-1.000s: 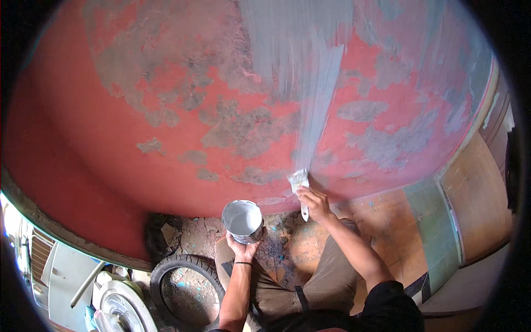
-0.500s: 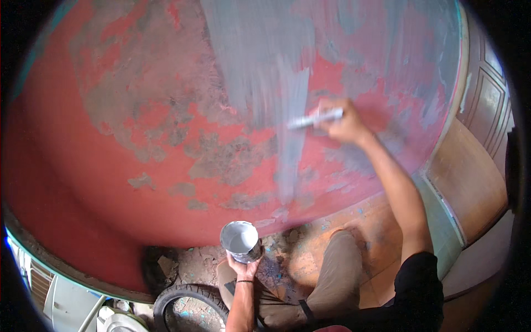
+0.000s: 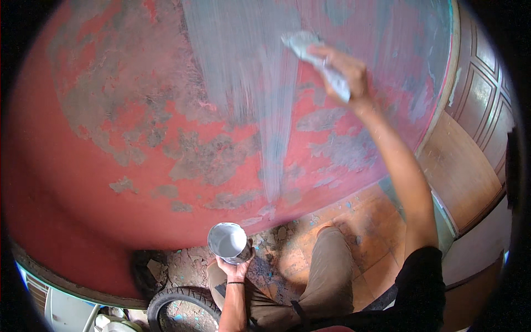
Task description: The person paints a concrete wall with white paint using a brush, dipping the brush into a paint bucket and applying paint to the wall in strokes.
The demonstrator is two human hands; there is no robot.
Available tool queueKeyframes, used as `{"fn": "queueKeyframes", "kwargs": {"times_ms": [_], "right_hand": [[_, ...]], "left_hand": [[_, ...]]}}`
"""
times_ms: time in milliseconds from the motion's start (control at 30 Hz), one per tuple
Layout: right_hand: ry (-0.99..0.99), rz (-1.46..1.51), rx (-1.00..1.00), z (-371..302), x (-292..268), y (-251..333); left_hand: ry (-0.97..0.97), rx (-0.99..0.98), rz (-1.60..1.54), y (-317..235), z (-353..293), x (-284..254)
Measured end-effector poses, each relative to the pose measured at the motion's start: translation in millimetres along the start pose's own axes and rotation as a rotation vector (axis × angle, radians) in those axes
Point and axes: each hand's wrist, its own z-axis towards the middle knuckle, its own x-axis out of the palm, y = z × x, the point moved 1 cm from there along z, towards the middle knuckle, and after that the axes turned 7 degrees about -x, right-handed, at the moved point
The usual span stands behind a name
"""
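Observation:
My right hand (image 3: pixel 345 74) grips a paintbrush (image 3: pixel 334 80) by its pale, paint-smeared handle, its bristles up against the wall and slightly blurred by motion. Streaky whitish-grey paint covers the upper middle of the red, patchy wall (image 3: pixel 182 138), and a narrow strip of it runs down toward the floor. Low in front of me, my left hand (image 3: pixel 236 268) cups a small paint can (image 3: pixel 228 243) from underneath. White paint coats the inside of the can, and dark smudges mark its outside.
A black tyre (image 3: pixel 166 299) lies on the floor by my left arm. Crumbled debris (image 3: pixel 188 265) lies along the wall's foot, beside orange floor tiles (image 3: pixel 365 232). To the right stand a brown panel (image 3: pixel 462 157) and a panelled wooden door (image 3: pixel 484 105).
My right hand has moved up the wall with the brush, which has turned from nearly level to steeply slanted. The left hand still holds the can low down.

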Motion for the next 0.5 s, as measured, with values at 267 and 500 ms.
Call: {"fn": "queueKeyframes", "kwargs": {"times_ms": [267,500], "right_hand": [[0.161,0.257,0.249,-220.7,59.7,139.6],[0.394,0.474,0.351,-277.5,38.2,186.3]], "left_hand": [[-0.052,0.016,-0.026,-5.0,0.7,-14.8],[-0.079,0.020,0.057,-0.5,7.6,-1.9]]}}
